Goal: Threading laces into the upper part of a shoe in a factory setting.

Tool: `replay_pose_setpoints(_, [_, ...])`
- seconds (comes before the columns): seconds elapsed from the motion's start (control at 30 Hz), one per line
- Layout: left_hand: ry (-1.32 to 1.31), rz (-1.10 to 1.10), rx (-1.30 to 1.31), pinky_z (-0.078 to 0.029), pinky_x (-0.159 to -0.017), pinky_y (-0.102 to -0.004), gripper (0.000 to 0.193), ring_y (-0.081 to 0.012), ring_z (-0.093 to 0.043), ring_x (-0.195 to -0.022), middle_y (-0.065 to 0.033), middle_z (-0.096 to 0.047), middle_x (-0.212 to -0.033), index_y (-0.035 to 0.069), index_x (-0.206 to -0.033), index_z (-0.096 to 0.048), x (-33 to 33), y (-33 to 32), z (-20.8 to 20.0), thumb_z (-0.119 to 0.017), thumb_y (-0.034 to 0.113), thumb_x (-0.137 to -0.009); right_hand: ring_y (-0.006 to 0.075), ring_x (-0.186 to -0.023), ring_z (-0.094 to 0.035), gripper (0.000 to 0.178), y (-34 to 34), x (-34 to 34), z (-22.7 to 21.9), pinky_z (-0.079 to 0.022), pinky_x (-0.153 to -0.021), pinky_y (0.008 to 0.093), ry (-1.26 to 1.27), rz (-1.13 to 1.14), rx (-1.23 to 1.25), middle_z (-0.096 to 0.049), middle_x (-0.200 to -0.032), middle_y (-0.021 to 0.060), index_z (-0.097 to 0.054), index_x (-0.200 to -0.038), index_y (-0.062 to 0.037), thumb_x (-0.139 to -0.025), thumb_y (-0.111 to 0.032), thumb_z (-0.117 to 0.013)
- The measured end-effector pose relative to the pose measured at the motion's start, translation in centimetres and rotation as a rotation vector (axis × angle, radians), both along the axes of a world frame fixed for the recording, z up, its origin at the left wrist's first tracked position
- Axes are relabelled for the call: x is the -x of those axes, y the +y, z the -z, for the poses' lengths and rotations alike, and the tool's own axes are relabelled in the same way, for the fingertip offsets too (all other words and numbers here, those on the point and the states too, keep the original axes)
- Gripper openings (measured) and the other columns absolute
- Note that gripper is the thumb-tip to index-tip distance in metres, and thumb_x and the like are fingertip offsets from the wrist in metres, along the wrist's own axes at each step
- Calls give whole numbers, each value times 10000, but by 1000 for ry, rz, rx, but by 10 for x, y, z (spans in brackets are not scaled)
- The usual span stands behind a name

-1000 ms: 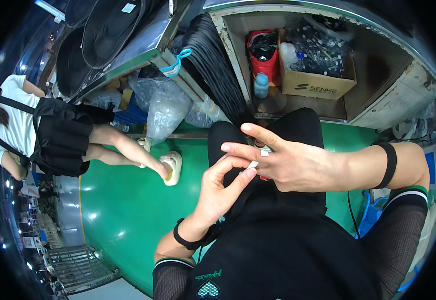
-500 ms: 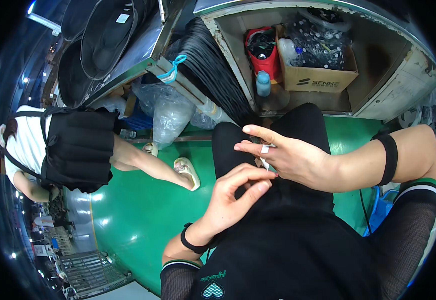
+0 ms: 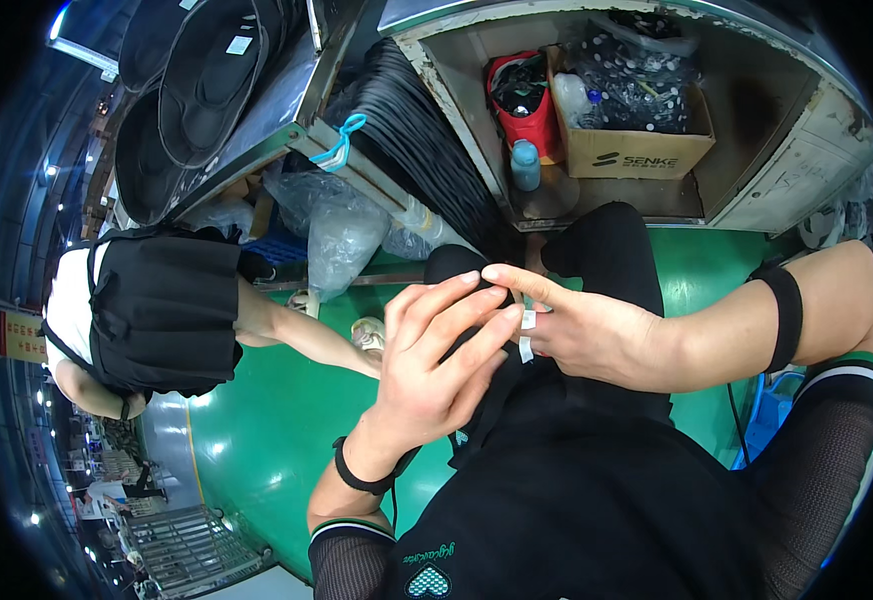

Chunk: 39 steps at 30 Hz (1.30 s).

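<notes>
My left hand (image 3: 437, 370) is raised over my lap, fingers stretched and slightly spread. Its fingertips meet the front of my right hand (image 3: 602, 335), close to that hand's extended upper finger. Small white strips, apparently tape (image 3: 528, 320), show at the right fingers, one above the other. The lower right fingers are partly covered by the left ones. No separate object can be made out in either hand. Black bands circle both of my forearms.
Ahead stands an open metal cabinet (image 3: 702, 205) with a cardboard box (image 3: 627, 155), a red bag (image 3: 534, 135) and a blue bottle (image 3: 526, 167). Black tubing (image 3: 427, 130) hangs beside a metal table frame. At left, a person (image 3: 162, 310) stands bent over; a blue bin (image 3: 765, 415) is at right.
My left hand has gone from a thumb-and-finger pinch to stretched fingers, moving up against the right fingers. The right hand shifted slightly. The person at left has turned and moved a little right.
</notes>
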<state>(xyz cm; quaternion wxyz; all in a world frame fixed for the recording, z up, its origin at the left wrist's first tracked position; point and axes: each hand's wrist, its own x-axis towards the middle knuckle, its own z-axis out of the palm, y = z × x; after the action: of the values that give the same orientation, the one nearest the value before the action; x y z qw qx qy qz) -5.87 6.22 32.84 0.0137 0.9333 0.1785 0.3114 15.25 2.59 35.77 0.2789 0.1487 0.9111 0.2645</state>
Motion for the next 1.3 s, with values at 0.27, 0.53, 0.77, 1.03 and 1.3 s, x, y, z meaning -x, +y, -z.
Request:
replay_pose_setpoints(0.27, [-179, -91, 1161, -474, -862, -341, 222, -247, -626, -953, -138, -663, -1042, -11, -1027, -669, -16, 0, 2, -657, 172, -901, 283, -1416, -289, 341, -4, -1, -3, 8, -1178, 651, 0, -59, -32, -563, -1302, -13, -704, -1129, -218, -856, -313, -524])
replay_pose_setpoints(0.53, [-151, -79, 1177, -510, -803, -322, 188, -212, -657, -906, -116, -667, -985, -9, -973, -694, -26, -4, 15, -721, 139, -860, 277, -1403, -324, 386, -5, -6, 22, 20, -1181, 642, 70, -102, -100, -585, -1302, -21, -683, -1180, -225, -848, -342, -525])
replay_pose_setpoints(0.77, [-234, 113, 1447, -506, -875, -292, 549, -155, -604, -1031, -82, -596, -1132, 11, -1288, -475, -13, 8, 18, -752, 68, -817, 254, -1452, -210, 179, 3, -8, 13, -46, -1185, 647, 228, -61, 62, -573, -1292, 11, -761, -844, -223, -704, -247, -652])
replay_pose_setpoints(1.03, [-152, 54, 191, -458, -935, -459, 660, -334, -529, -1158, -134, -508, -1274, 119, -1278, -509, 7, 8, 25, -835, 162, -706, 274, -1466, -180, 144, 10, -19, 14, -110, -1171, 661, 321, 10, 69, -561, -1354, 2, -756, -783, -179, -684, -207, -657])
replay_pose_setpoints(1.3, [-182, 66, -539, -453, -971, -444, 468, -251, -473, -1204, -36, -441, -1265, 316, -1124, -569, -1, 23, 46, -762, 120, -746, 264, -1457, -209, 92, 11, -16, 16, -123, -1172, 664, 432, 24, 129, -607, -1261, -3, -726, -709, -179, -692, -219, -645])
